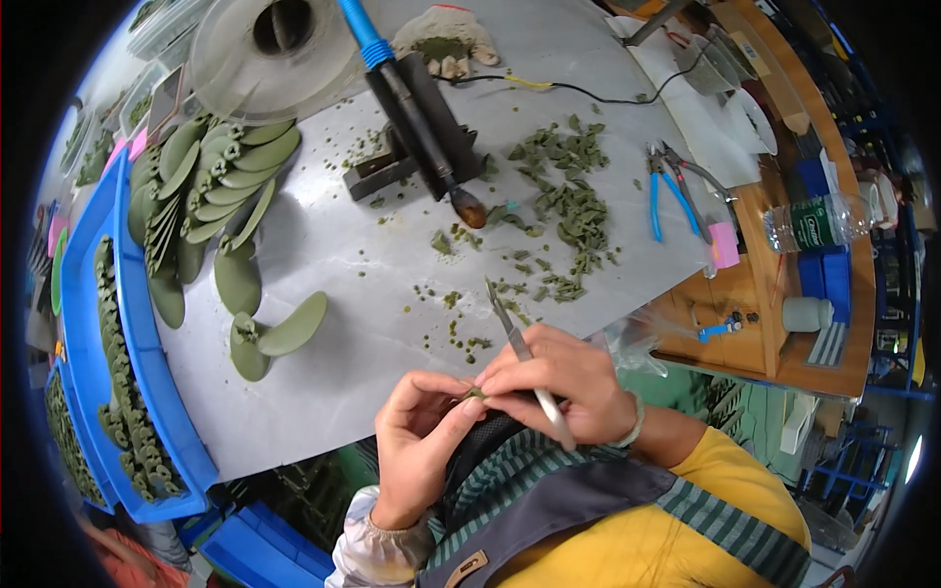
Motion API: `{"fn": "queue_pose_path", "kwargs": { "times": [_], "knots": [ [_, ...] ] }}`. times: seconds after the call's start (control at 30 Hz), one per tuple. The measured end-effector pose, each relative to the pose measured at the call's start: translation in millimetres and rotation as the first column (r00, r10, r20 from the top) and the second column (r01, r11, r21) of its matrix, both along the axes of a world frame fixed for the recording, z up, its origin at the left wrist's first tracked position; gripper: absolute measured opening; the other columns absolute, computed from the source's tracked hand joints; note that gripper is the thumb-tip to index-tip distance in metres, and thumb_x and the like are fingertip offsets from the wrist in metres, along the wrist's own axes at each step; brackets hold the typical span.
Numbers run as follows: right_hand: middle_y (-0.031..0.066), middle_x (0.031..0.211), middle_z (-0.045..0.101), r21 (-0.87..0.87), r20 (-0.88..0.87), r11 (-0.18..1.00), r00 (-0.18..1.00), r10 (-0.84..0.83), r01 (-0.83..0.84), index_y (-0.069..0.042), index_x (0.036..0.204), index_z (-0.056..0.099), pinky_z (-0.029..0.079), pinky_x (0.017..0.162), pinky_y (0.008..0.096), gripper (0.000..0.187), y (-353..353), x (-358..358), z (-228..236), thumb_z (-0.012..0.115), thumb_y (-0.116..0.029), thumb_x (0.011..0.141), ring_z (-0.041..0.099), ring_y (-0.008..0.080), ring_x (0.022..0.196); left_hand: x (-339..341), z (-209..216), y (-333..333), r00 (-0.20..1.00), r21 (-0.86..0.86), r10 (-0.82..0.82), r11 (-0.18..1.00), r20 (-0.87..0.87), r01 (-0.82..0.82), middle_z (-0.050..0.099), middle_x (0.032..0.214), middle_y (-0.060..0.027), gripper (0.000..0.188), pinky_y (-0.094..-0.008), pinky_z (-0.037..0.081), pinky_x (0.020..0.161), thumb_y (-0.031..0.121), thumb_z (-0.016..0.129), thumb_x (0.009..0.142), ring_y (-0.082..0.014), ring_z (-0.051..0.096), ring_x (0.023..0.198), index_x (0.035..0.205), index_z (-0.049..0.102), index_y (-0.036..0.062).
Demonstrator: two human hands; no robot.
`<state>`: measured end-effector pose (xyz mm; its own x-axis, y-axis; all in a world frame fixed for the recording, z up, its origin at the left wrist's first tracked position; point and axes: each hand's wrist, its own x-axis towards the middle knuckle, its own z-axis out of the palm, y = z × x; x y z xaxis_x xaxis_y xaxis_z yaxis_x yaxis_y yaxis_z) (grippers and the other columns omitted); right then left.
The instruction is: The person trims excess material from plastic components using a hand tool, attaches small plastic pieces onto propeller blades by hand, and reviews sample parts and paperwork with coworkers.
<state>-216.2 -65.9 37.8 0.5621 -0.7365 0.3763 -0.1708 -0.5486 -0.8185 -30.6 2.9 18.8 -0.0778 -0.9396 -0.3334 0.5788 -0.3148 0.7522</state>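
A small green piece (475, 393) is pinched between the fingertips of my left hand (420, 426), close to my apron at the table's near edge. My right hand (573, 377) grips a craft knife (517, 338), its blade pointing up and away from me. The fingertips of this hand also touch the green piece, which they partly hide. On the table beyond lie tiny green scraps (456, 328). To the left, a green propeller-shaped part (284, 333) lies alone, near a fanned pile of similar parts (211, 186).
A black tool (417, 118) with a blue cable and brown tip leans on a dark block. Green offcuts (573, 196) are heaped right of it. Blue-handled pliers (667, 191) lie at the right edge. A blue tray (162, 382) of green parts stands left; a gloved hand-shaped bundle (446, 39) lies behind.
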Motion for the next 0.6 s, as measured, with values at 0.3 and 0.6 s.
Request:
{"fn": "queue_pose_path", "kwargs": {
  "times": [0.3, 0.6],
  "knots": [
    [0.0091, 0.088, 0.067, 0.140, 0.061, 0.990, 0.998, 0.024, -0.032, 0.004, 0.123, 0.062, 0.048, 0.077, 0.0321, 0.027, -10, -2, 29, 0.054, -0.007, 0.099, 0.062, 0.0227, 0.084, 14, -8, -3, 0.970, 0.177, -0.023, 0.982, -0.241, 0.067, 0.068, 0.107, -0.0107, 0.027, -0.0268, 0.051, 0.086, 0.007, 0.061, 0.097, -0.0149, 0.063, 0.096, 0.122, 0.061, -0.0030],
    [0.0085, 0.085, 0.068, 0.178, 0.046, 0.983, 0.997, -0.062, 0.053, -0.002, 0.099, 0.069, 0.047, 0.069, 0.0316, 0.008, 1, 5, 21, 0.064, -0.006, 0.093, 0.059, 0.0215, 0.073, 13, -19, 1, 0.942, 0.215, 0.132, 0.974, -0.309, -0.066, 0.067, 0.111, -0.0105, 0.026, -0.0255, 0.053, 0.085, 0.008, 0.065, 0.095, -0.0138, 0.064, 0.096, 0.119, 0.063, -0.0003]
  ]
}}
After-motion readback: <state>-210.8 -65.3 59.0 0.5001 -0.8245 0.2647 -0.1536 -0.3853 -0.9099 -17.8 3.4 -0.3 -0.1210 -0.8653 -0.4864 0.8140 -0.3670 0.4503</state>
